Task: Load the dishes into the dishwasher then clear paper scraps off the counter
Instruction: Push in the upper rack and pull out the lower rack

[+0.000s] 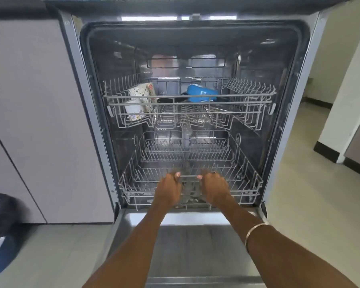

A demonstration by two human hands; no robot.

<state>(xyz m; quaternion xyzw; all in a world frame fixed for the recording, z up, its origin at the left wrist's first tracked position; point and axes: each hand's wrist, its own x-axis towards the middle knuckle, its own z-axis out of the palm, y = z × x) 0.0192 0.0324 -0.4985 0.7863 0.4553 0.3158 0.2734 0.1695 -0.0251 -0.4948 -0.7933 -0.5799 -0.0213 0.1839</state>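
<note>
The dishwasher (195, 48) stands open, its door (195, 242) folded down flat toward the near side. Inside are two wire racks.

The upper rack (189, 101) holds dishes. At its left sits a white floral-patterned mug (142, 91), tilted on its side, and just below and beside it a second white piece with small flowers (134, 113), probably a cup or bowl. Right of centre lies a blue cup (202, 93), tipped over, with something dark beside it that is too unclear to name. The right-hand end of this rack carries only its folded tines.

The lower rack (243, 179) shows only bare wire and rows of tines; no dishes can be made out in it. It sits near the front of the tub, its near rim just behind the inner edge of the door.

Both hands are at the middle of the lower rack's near rim. The left hand (168, 189) has its fingers curled over the front wire, gripping it; the right hand (213, 187) does likewise just beside it, the two thumbs close together. A thin bracelet (256, 230) rings the right forearm.

Left of the machine are pale cabinet doors (40, 121), and at the far left near the floor a dark bin bag (0, 210).
</note>
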